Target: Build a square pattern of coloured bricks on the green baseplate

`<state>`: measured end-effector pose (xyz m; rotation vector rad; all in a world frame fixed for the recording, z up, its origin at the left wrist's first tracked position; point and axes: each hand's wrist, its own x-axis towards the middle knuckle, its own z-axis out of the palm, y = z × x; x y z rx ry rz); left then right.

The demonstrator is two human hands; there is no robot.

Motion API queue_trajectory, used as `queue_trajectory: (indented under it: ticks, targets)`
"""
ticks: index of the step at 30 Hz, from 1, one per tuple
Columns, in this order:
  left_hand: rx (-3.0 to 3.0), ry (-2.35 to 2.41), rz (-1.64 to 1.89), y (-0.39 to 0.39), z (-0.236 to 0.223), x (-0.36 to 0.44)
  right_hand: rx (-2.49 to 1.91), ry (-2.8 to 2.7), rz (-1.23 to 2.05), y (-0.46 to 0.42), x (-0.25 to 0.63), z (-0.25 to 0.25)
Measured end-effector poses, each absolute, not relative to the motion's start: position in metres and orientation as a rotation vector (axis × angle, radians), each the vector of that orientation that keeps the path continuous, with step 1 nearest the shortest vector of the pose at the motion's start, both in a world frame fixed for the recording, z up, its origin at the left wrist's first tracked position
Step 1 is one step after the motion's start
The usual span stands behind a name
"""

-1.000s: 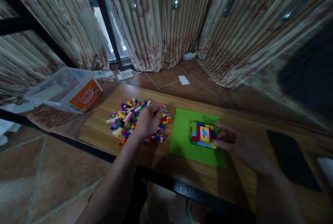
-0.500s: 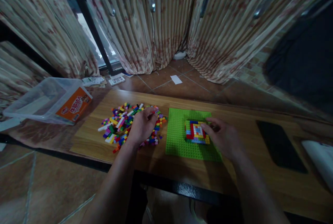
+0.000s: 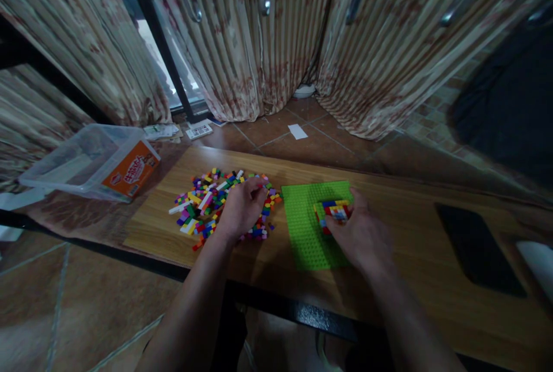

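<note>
On the bench lies a green studded baseplate point(image 3: 302, 234). It bears a low, square build of toy bricks point(image 3: 337, 209) in blue, yellow, red and white. My right hand point(image 3: 363, 228) grips this build, thumb on the near left side and fingers round the far right side, covering much of it. Over the right part of a heap of loose toy bricks point(image 3: 205, 199), my left hand point(image 3: 245, 205) is closed, its thumb and fingertips together. Whatever may be between those fingertips is too small to make out.
A clear plastic tub point(image 3: 90, 164) with an orange label stands left of the wooden bench top point(image 3: 159, 216). A dark flat slab point(image 3: 479, 248) lies at the right, with a white object point(image 3: 538, 262) beyond it. Striped curtains point(image 3: 233, 44) hang behind.
My right hand has closed round the brick build, and the baseplate has turned slightly. My left hand stays over the heap. The whole view has shifted a little.
</note>
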<state>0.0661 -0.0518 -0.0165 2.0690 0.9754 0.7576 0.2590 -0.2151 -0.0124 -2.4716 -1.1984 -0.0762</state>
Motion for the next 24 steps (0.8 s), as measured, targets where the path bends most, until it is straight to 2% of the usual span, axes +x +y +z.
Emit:
queue_trajectory:
  ticks: [9,24]
  targets:
    - [2.119,1.013,0.71,-0.056,-0.007,0.067,-2.427,-1.365,0.04,-0.231,0.31,-0.018]
    - [2.186,0.998,0.66,-0.063,-0.004,0.071,-2.306,-1.347,0.146,-0.235,0.32,-0.024]
